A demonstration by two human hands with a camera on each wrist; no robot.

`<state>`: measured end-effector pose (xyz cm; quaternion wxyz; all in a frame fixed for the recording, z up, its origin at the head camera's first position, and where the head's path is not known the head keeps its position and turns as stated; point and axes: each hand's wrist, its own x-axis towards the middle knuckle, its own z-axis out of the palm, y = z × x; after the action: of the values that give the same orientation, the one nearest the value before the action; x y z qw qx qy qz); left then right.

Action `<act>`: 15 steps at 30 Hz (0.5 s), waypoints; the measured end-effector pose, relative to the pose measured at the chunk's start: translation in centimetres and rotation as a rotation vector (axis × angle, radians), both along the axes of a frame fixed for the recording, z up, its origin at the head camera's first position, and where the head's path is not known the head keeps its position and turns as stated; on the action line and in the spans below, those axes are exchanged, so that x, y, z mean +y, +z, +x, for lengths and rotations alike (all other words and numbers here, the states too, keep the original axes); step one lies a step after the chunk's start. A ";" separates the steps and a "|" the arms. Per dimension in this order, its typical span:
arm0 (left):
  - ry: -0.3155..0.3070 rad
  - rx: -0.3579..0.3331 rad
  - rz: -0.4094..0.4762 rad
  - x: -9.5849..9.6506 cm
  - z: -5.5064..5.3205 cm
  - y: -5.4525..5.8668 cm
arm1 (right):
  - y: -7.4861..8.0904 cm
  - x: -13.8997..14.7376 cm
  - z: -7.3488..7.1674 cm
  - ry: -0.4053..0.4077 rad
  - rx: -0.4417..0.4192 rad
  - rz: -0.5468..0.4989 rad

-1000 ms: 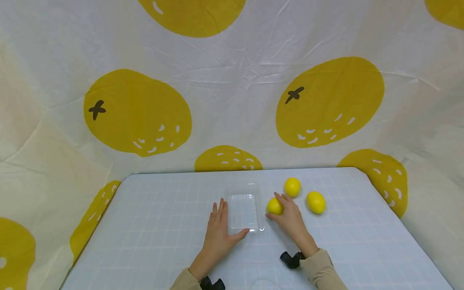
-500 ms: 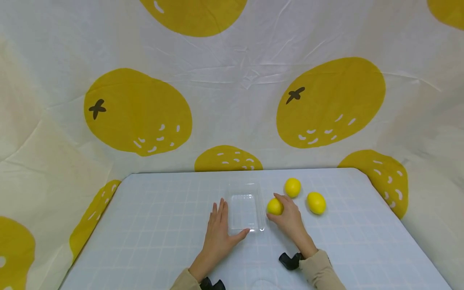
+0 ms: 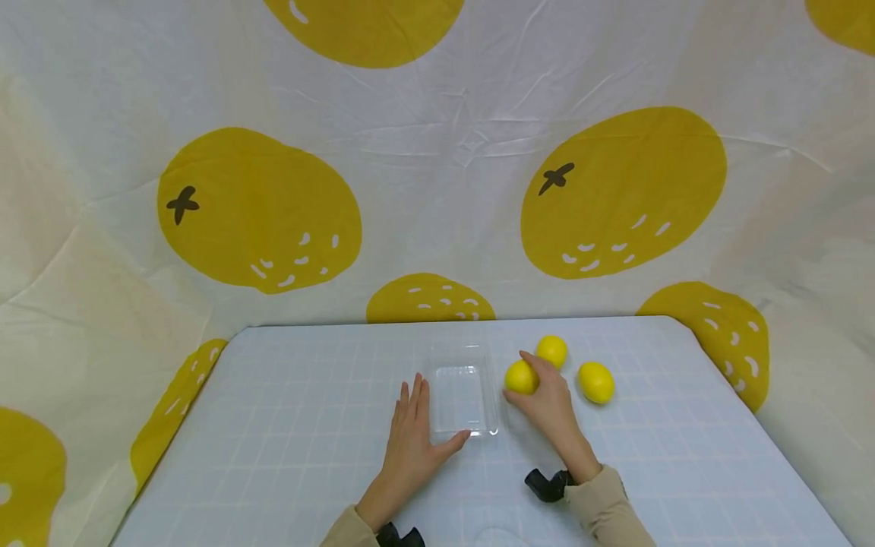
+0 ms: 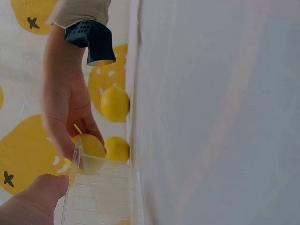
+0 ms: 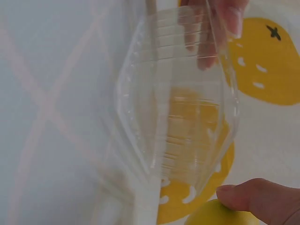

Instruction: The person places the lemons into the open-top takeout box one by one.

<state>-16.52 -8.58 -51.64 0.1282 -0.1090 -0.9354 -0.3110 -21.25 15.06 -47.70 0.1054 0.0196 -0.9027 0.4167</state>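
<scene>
My right hand (image 3: 550, 406) pinches a yellow lemon (image 3: 522, 377) between thumb and fingers, just right of a clear plastic tray (image 3: 495, 414). In the left wrist view this lemon (image 4: 91, 146) is raised off the table, beside the tray's rim. The right wrist view shows my right thumb (image 5: 253, 199) on its top, with much of the fruit out of frame. My left hand (image 3: 409, 444) lies along the tray's left side, fingers straight and thumb at the near rim. No lemon shows inside the tray.
Two more lemons rest on the table right of the tray, a far lemon (image 3: 551, 351) and a right lemon (image 3: 596, 382). A pale checked cloth covers the table (image 3: 307, 425). Behind hangs a white curtain (image 3: 437, 190) printed with large yellow fruit.
My right hand has raised the lemon slightly, and it appears higher in the head view. My left hand and the tray stay where they were.
</scene>
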 end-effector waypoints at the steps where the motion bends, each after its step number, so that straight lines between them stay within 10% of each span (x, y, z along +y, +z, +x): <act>1: 0.000 0.000 -0.001 0.0 0.0 0.0 | 0.3 -0.1 0.0 0.000 0.005 -0.001; 15: 0.003 -0.030 0.009 0.0 0.1 0.2 | 4.5 -2.0 -1.3 0.048 0.007 -0.024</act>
<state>-16.38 -8.59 -51.47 0.1153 -0.1023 -0.9359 -0.3168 -22.51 13.08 -43.20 0.0987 0.0415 -0.8966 0.4297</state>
